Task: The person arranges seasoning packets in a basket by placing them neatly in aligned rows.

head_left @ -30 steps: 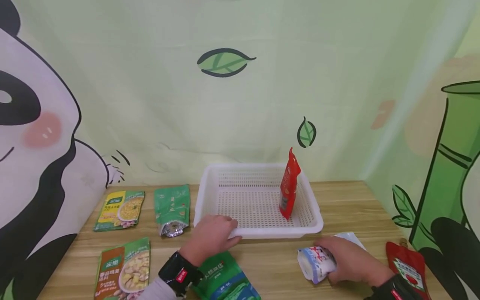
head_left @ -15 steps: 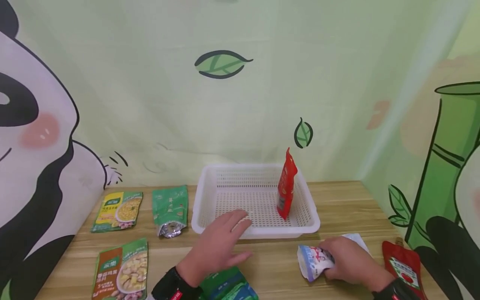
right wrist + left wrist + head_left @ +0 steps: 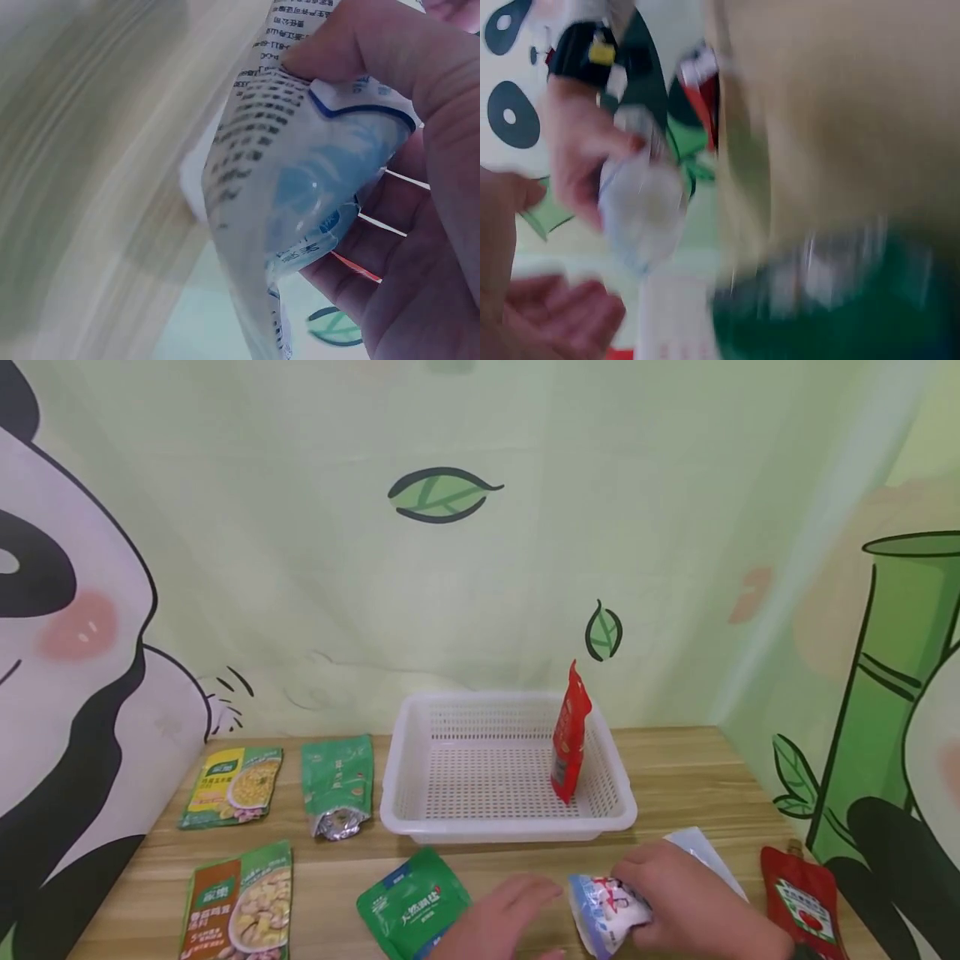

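Observation:
My right hand [image 3: 690, 902] grips a crumpled white-and-blue plastic bag [image 3: 607, 910] with printed text, low over the table's right front. In the right wrist view the thumb lies on the bag's printed face [image 3: 255, 135] and the fingers curl behind it. My left hand [image 3: 498, 922] holds nothing; it is left of the bag, with its fingers reaching toward it and its lower part cut off by the frame. The left wrist view, blurred, has its loosely bent fingers [image 3: 566, 315] apart from the bag [image 3: 641, 210]. A green pouch [image 3: 420, 897] lies beside the left hand, partly covered by it.
A white perforated basket [image 3: 510, 825] stands at the back middle, with a red packet [image 3: 572, 735] upright inside. Food packets lie at left: yellow [image 3: 232, 785], green with silver end [image 3: 337, 785], brown-green [image 3: 236, 902]. A red spouted pouch [image 3: 802, 897] is far right, by the printed backdrop.
My left hand has left the basket's near rim and moved right and closer to me, toward the bag, uncovering more of the green pouch. The right hand has shifted the bag slightly left and nearer.

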### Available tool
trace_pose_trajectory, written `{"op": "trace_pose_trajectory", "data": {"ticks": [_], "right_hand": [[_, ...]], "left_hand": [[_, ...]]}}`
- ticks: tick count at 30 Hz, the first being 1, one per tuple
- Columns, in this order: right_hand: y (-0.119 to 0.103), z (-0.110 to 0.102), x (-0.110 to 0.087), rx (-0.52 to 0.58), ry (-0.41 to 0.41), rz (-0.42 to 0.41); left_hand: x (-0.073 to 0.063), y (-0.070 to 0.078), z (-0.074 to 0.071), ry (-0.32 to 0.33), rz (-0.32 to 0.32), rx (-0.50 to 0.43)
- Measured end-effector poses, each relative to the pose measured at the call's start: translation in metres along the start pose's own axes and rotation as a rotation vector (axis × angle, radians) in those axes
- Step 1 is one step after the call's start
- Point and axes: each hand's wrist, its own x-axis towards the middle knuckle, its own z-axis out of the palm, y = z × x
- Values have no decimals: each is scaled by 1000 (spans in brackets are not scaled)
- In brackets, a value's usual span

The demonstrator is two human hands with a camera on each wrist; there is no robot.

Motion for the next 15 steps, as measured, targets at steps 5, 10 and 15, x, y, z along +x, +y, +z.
{"op": "trace_pose_trajectory", "data": {"ticks": [5,10,15], "right_hand": [[-17,-8,0,-6,-11,12],[-30,-12,1,-29,-6,-76],[-42,-14,2,-20,-9,-177]], "left_hand": [[9,-13,24,-8,-338,-562],[15,-27,54,-3,-431,-1023],[12,-2,45,9,-549,-1139]]}}
